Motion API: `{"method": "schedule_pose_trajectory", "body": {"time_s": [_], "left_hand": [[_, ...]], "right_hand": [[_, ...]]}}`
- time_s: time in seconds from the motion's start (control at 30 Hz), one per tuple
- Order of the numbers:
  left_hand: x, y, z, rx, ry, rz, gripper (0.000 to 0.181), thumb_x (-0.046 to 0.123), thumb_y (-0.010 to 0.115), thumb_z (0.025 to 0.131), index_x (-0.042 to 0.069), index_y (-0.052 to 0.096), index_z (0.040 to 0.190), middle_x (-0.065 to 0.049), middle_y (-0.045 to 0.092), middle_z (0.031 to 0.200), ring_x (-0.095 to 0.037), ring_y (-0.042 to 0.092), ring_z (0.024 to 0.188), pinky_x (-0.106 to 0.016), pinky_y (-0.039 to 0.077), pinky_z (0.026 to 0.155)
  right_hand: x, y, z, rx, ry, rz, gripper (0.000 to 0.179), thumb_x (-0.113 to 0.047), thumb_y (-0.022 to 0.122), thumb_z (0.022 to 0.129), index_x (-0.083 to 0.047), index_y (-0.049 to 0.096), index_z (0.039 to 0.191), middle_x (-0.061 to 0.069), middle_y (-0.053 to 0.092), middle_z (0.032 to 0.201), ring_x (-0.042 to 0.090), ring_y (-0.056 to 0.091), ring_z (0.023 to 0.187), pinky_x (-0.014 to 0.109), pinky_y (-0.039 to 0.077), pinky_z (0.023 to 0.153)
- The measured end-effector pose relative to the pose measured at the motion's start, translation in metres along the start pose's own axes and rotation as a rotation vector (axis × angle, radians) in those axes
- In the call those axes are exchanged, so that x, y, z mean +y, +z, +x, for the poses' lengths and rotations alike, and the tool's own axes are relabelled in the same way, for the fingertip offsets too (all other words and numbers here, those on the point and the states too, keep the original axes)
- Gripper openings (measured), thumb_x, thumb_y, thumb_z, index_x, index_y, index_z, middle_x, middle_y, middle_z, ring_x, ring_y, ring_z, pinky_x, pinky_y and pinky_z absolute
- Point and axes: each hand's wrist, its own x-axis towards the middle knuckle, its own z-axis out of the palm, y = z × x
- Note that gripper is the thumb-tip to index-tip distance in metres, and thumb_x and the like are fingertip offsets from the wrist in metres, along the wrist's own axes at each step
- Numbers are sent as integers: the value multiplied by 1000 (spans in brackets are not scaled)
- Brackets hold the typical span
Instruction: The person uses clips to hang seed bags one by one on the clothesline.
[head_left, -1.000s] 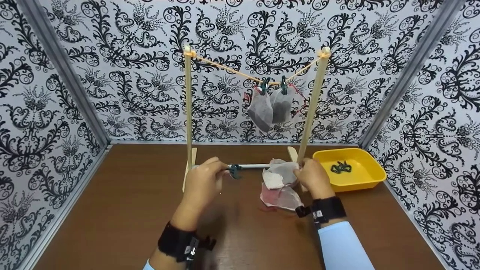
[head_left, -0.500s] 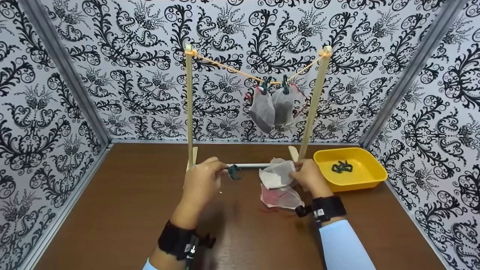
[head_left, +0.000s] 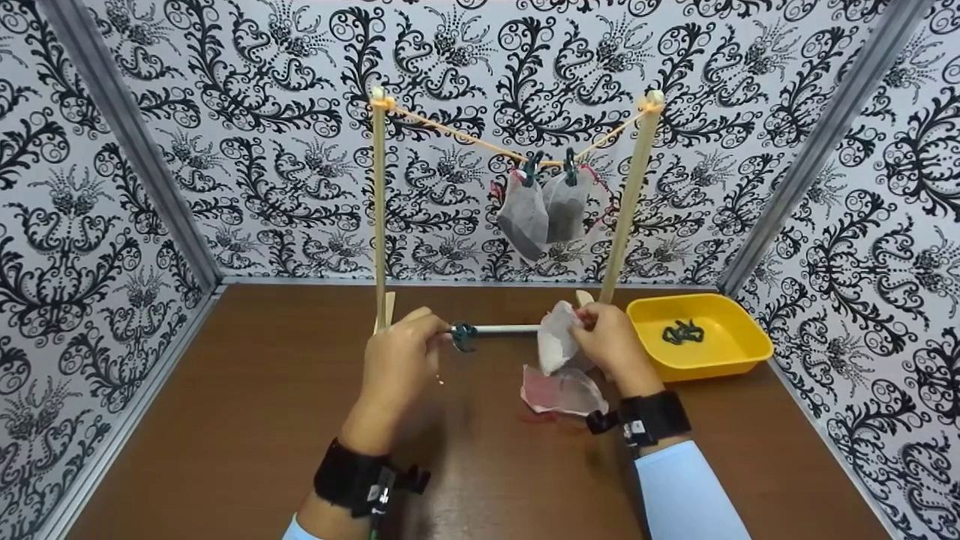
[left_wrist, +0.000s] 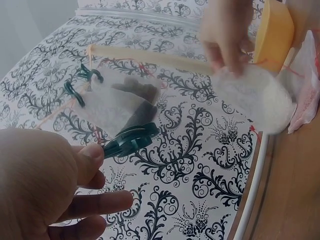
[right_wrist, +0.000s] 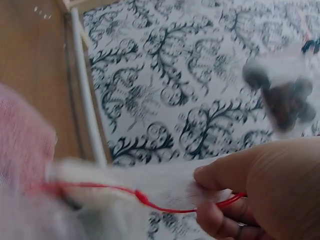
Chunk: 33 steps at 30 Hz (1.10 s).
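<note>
1. one-handed, pinching a green clip (left_wrist: 131, 141) between thumb and finger of the left hand (head_left: 403, 358), in front of the left post (head_left: 379, 217); best gripped at the very end, leaving the far end free.
2. clamping a pale mesh bag (head_left: 556, 345) near its top edge in the right hand (head_left: 616, 346), just beside the pink bag (head_left: 546, 390) on the table (head_left: 262, 420); probably wise to tuck the red drawstring (right_wrist: 142, 197) clear of the clip's bite.
3. for hanging evenly, likely best raised to the bare left slope of the orange string (head_left: 457, 134), apart from the two bags (head_left: 527, 217) already pegged.
4. with filling low inside, seemingly worth lifting slowly.
</note>
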Motion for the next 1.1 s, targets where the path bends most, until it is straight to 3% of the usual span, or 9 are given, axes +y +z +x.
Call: {"method": "schedule_pose_trajectory", "body": {"time_s": [0.13, 0.23, 0.43, 0.6, 0.8, 0.93, 1.1], "left_hand": [[1, -3, 1, -8, -17, 10, 10, 12, 93, 89, 13, 84, 93, 4, 77, 86, -25, 79, 70, -45, 63, 58], [2, -3, 2, -17, -21, 8, 9, 13, 93, 90, 13, 84, 93, 5, 77, 87, -24, 79, 70, -44, 63, 58], [2, -3, 1, 9, -12, 13, 9, 13, 93, 91, 13, 84, 93, 5, 77, 86, -21, 77, 68, -42, 62, 56], [1, -4, 0, 29, 9, 24, 10, 14, 93, 90, 13, 84, 94, 6, 77, 86, -22, 76, 66, -43, 62, 55], [4, -16, 6, 65, 3, -2, 9, 17, 91, 94, 14, 83, 96, 4, 80, 91, -24, 80, 71, -44, 64, 58], [5, -33, 32, 121, 13, 9, 8, 8, 87, 96, 10, 80, 95, -3, 81, 89, -25, 75, 62, -41, 61, 52], [13, -60, 97, 162, 20, 23, 10, -1, 74, 100, 7, 77, 96, -9, 80, 90, -28, 71, 61, -39, 55, 48]], "right_hand": [[-22, -4, -6, 87, -92, -74, 12, -13, 81, 102, -2, 84, 108, 15, 84, 97, 32, 77, 85, 51, 67, 82], [-38, -9, -11, 139, -151, -116, 14, -13, 81, 102, -3, 84, 111, 15, 85, 97, 35, 79, 85, 55, 68, 83], [-83, -22, -10, 194, -308, -116, 17, -12, 83, 102, -3, 81, 116, 16, 85, 102, 36, 81, 89, 51, 70, 84], [-132, -36, 0, 236, -462, -142, 16, -13, 84, 101, -3, 77, 111, 15, 84, 95, 34, 79, 79, 46, 69, 75], [-188, -63, 13, 218, -516, -238, 19, -21, 79, 108, -2, 77, 106, 14, 79, 92, 32, 72, 77, 43, 65, 70], [-219, -82, 26, 185, -510, -274, 21, -21, 76, 110, 0, 77, 107, 15, 79, 97, 31, 72, 84, 42, 65, 78], [-241, -96, 48, 147, -401, -325, 18, -23, 79, 108, -5, 80, 110, 12, 81, 107, 30, 73, 101, 44, 64, 97]]}}
